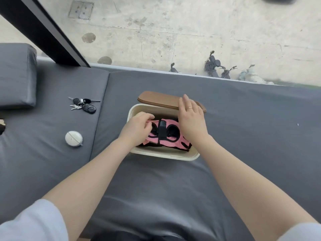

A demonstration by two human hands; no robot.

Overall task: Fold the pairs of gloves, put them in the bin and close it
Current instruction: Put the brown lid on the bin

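A cream bin (161, 154) stands open on the grey cushion in front of me. Pink and black gloves (166, 136) lie folded inside it. My left hand (137, 127) reaches into the bin's left side, its fingers curled on the upper left edge of the gloves. My right hand (191, 119) is over the bin's right side with straight fingers, its fingertips reaching the brown lid (159, 99). The lid lies just behind the bin, leaning on its far rim.
A bunch of keys (84, 105) and a small white round case (73, 138) lie on the left cushion. A grey bolster (16, 75) sits at far left. A window with a dark frame (52, 32) rises directly behind the cushions.
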